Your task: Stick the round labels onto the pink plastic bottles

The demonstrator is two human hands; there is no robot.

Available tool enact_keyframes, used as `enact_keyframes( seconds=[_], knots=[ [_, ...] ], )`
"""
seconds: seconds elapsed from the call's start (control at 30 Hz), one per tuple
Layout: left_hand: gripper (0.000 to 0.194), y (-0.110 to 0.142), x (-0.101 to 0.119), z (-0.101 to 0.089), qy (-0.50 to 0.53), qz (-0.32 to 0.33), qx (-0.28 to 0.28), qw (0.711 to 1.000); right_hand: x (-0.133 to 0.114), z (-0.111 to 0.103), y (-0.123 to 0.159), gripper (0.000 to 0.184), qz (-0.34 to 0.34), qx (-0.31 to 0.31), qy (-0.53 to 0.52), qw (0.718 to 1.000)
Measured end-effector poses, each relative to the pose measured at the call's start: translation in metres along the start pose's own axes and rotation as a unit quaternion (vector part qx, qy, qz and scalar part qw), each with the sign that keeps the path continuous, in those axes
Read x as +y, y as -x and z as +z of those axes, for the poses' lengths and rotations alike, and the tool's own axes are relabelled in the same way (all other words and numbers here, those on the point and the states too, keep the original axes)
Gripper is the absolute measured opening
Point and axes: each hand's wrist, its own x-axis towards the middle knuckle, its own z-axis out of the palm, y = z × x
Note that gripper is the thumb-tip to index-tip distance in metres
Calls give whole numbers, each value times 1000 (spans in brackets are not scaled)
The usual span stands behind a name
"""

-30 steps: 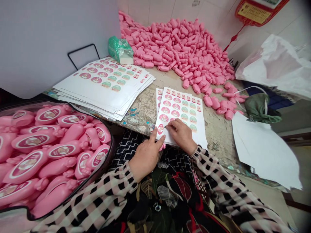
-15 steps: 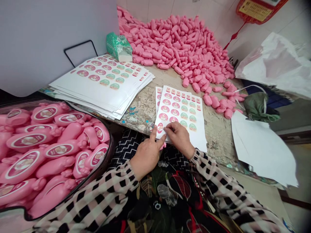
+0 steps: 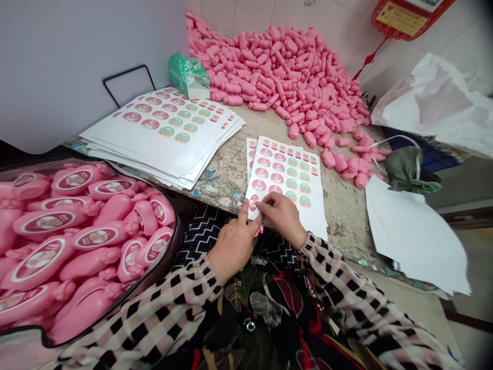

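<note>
A sheet of oval stickers (image 3: 269,169), pink and green, lies at the table's near edge. My left hand (image 3: 234,244) rests at its near left corner, index finger stretched onto the paper and thumb pointing towards my right hand. Under the left hand a small part of a pink bottle (image 3: 259,231) shows; the curled fingers around it are mostly hidden. My right hand (image 3: 283,216) is closed in a pinch over the edge of the lowest left pink sticker (image 3: 253,202). Whether that sticker's edge is lifted is too small to tell.
A clear bag of labelled pink bottles (image 3: 92,236) stands at the left. Behind it lies a stack of sticker sheets (image 3: 154,139) with a green packet (image 3: 188,74) on top. Plain pink bottles (image 3: 277,67) are heaped at the back. White paper (image 3: 416,236) hangs over the right edge.
My right hand's pinching fingertips have shifted slightly left, further over the lowest left sticker. My left hand stays almost in place.
</note>
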Motion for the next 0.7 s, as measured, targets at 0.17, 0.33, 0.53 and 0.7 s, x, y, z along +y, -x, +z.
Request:
enact_keyframes(
  seconds=[0.17,0.33,0.53,0.7],
  knots=[
    [55,0,1,1,5,-6,2,1000,6,0,-13,23,12,-35,-57,998],
    [56,2,1,3,7,-6,9,1000,0,-7,-19,24,-7,-35,-53,998],
    [56,1,2,2,-9,-6,-1,1000,-3,-25,-18,23,-34,-26,-51,998],
    [61,-1,3,-1,-10,-8,-19,1000,12,-26,-12,23,-31,-11,-79,996]
  ],
)
